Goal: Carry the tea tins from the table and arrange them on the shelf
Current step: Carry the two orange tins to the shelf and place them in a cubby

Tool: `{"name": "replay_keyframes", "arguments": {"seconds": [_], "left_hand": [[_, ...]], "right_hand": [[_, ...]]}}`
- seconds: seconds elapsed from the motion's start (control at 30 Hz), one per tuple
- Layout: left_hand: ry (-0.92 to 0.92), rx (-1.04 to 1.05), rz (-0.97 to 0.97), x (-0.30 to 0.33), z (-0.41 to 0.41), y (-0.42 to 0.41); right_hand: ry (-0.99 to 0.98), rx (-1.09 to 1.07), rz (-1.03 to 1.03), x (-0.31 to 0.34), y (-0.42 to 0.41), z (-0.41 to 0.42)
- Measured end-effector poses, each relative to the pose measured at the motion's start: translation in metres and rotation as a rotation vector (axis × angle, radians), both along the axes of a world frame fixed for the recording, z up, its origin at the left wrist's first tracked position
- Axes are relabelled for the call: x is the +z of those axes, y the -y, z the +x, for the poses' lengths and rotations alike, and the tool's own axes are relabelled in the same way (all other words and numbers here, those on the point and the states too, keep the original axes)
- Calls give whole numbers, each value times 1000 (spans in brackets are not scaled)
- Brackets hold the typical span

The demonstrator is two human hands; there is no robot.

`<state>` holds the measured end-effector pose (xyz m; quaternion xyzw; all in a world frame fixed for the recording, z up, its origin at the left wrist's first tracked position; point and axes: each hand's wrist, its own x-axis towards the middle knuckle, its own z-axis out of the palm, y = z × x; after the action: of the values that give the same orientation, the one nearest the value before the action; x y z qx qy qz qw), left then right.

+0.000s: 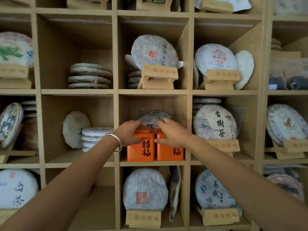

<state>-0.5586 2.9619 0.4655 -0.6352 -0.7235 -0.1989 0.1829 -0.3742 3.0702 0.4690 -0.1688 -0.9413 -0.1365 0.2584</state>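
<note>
Two orange tea tins with black characters stand side by side at the front of the middle shelf compartment. My left hand [129, 133] grips the top of the left tin [140, 151], fingers curled over its lid. Around the top of the right tin [170, 153] my right hand [172, 134] is curled, thumb on its front face. Both tins stand upright on the wooden shelf board [152, 163] and nearly touch each other. A silver bangle sits on my left wrist.
Behind the tins leans a plastic-wrapped tea cake [150, 119]. Neighbouring compartments hold wrapped round tea cakes, some on wooden stands [159, 75], others stacked flat [90, 75]. Vertical dividers [116, 127] flank the compartment closely on both sides.
</note>
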Motion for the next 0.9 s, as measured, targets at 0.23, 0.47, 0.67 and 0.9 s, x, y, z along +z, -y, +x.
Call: {"name": "replay_keyframes", "arguments": {"seconds": [0.23, 0.47, 0.67, 0.9], "left_hand": [[-13, 13, 56, -8, -3, 6], [-41, -1, 45, -5, -4, 2], [-47, 8, 42, -5, -4, -2], [-35, 11, 38, -6, -6, -3]], "right_hand": [[-5, 56, -105, -7, 9, -38], [-11, 110, -210, -6, -2, -37], [-21, 115, -213, -8, -9, -39], [-46, 131, -219, -10, -10, -35]]}}
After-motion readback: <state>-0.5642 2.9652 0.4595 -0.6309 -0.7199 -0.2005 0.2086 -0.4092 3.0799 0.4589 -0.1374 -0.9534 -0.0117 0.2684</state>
